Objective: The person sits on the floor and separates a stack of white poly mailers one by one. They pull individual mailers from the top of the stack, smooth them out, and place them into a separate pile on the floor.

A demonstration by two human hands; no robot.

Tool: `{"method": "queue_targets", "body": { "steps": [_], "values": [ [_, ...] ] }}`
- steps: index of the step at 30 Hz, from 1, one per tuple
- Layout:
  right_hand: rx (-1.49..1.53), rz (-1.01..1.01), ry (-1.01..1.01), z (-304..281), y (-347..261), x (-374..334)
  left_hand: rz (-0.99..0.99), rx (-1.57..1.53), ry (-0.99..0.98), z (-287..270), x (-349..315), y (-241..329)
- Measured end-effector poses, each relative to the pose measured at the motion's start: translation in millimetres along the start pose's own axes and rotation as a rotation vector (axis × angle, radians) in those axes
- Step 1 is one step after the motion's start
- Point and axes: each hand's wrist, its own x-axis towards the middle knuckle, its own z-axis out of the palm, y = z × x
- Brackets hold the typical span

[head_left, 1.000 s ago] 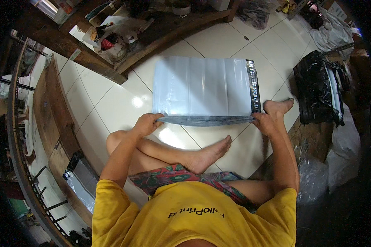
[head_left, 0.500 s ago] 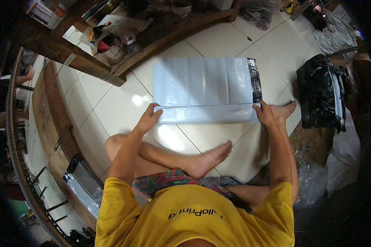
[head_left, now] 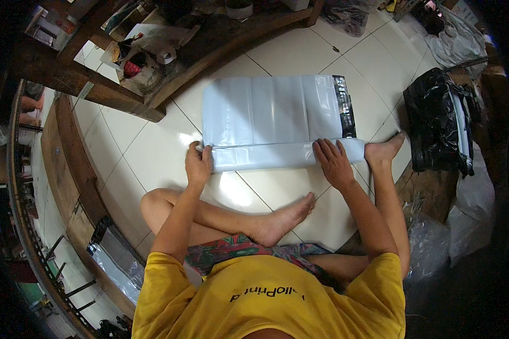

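A light blue-grey plastic mailing bag (head_left: 266, 107) lies flat on the floor in front of me, with a dark strip along its right edge. Its near side is folded over into a long band (head_left: 254, 157). At the left end of this fold is my left hand (head_left: 198, 164), thumb touching the plastic and fingers apart beside the edge. My right hand (head_left: 333, 164) rests palm down on the fold toward its right end, fingers stretched out. Whether more bags lie underneath, I cannot tell.
My bare foot (head_left: 382, 151) is by the bag's right end. A black plastic bundle (head_left: 435, 121) stands farther right, with clear plastic (head_left: 427, 246) below it. A wooden shelf frame (head_left: 152, 107) borders the far left. Another plastic package (head_left: 116, 260) lies on a wooden board at left.
My right hand has released the fold's right end, moved left and flattened on the fold. My left hand has shifted slightly left and loosened. The view has shifted a little.
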Motion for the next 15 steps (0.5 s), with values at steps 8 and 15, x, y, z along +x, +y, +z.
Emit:
{"method": "queue_targets", "body": {
  "steps": [8,15],
  "values": [
    [0.002,-0.017,-0.039,-4,1,13,0.851,0.576,-0.387,-1,-27,22],
    [0.158,0.078,-0.083,-17,28,9,0.845,0.558,-0.432,-2,-7,9]
  ]
}}
